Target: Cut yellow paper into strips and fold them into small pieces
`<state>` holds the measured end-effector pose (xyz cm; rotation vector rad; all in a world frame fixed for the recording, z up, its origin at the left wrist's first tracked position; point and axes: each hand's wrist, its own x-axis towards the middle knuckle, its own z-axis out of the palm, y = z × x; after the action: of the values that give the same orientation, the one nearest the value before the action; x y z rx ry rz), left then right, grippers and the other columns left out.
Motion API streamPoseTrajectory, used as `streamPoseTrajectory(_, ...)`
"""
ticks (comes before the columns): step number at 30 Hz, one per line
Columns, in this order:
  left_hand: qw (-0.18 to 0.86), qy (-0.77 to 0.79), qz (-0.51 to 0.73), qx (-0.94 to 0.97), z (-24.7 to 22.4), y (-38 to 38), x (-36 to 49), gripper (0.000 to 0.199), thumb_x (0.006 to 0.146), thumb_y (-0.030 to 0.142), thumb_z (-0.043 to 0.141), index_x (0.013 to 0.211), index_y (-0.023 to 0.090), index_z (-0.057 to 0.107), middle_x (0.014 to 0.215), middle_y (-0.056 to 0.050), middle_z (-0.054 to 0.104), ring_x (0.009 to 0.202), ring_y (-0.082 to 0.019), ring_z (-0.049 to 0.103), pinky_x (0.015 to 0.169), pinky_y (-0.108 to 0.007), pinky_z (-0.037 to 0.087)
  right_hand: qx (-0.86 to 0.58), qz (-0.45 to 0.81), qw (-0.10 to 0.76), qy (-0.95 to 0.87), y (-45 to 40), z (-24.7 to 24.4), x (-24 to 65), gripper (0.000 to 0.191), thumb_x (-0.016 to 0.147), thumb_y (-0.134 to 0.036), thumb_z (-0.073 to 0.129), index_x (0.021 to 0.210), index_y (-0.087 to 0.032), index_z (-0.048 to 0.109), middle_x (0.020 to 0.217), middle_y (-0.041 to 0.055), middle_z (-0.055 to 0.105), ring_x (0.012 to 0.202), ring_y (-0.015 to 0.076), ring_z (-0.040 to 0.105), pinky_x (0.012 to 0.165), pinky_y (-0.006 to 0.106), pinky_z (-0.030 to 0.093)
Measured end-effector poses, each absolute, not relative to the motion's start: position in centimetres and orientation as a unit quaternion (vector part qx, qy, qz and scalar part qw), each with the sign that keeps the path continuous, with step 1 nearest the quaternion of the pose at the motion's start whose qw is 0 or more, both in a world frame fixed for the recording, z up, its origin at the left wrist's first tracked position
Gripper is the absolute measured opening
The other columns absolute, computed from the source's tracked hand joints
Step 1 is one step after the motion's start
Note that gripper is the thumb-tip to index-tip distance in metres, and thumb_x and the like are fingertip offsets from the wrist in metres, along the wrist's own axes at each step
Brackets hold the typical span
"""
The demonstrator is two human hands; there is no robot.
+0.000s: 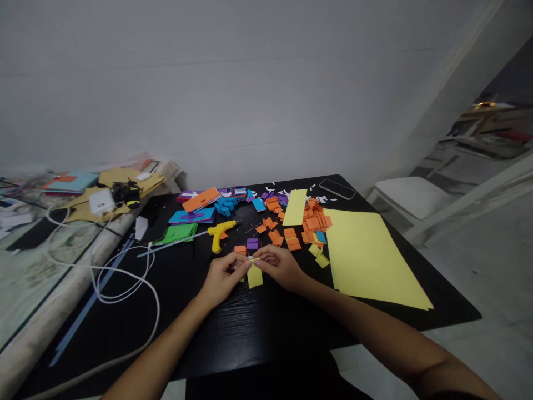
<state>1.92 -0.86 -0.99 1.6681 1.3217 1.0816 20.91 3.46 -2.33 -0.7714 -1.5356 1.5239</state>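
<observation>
My left hand (225, 276) and my right hand (280, 266) meet near the front middle of the black table. Between them is a small yellow paper piece (255, 276), its upper edge pinched by the fingers of both hands. Its lower part hangs free toward me. Just beyond the fingertips lie a purple folded paper piece (252, 243) and an orange paper piece (240, 249). A yellow glue gun (220, 233) rests on its side to the left of my hands. Part of the held paper is hidden by my fingers.
Large yellow sheets (370, 255) lie right, beside a pile of orange folded pieces (314, 219) and a yellow strip (295, 207). Green paper (180, 233) and blue pieces (225, 206) lie left. A phone (337, 189) is at the back. White cable (156, 311) loops across the left side.
</observation>
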Motion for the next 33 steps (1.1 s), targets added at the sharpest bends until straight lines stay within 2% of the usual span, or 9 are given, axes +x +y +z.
streamPoseTrajectory(15, 0.369, 0.509, 0.419, 0.655, -0.74, -0.91, 2.09, 0.026, 0.087, 0.041, 0.065, 0.085, 0.015, 0.071, 0.067, 0.000, 0.063, 0.059, -0.011, 0.056, 0.056, -0.020, 0.047, -0.298, 0.578, 0.408, -0.640, 3.51, -2.51, 20.97, 0.024, 0.082, -0.042, 0.070, 0.085, -0.018, 0.068, 0.083, 0.0042, 0.071, 0.076, 0.0179, 0.068, 0.074, 0.031, 0.055)
streamPoseTrajectory(33, 0.351, 0.508, 0.417, 0.667, -0.67, -1.07, 1.93, 0.025, 0.090, 0.039, 0.062, 0.085, 0.015, 0.069, 0.063, 0.001, 0.060, 0.057, -0.011, 0.055, 0.056, -0.021, 0.048, -0.307, 0.595, 0.404, -0.623, 3.34, -2.38, 20.95, 0.031, 0.078, -0.045, 0.075, 0.091, -0.016, 0.069, 0.083, 0.0050, 0.073, 0.076, 0.0178, 0.070, 0.074, 0.032, 0.056)
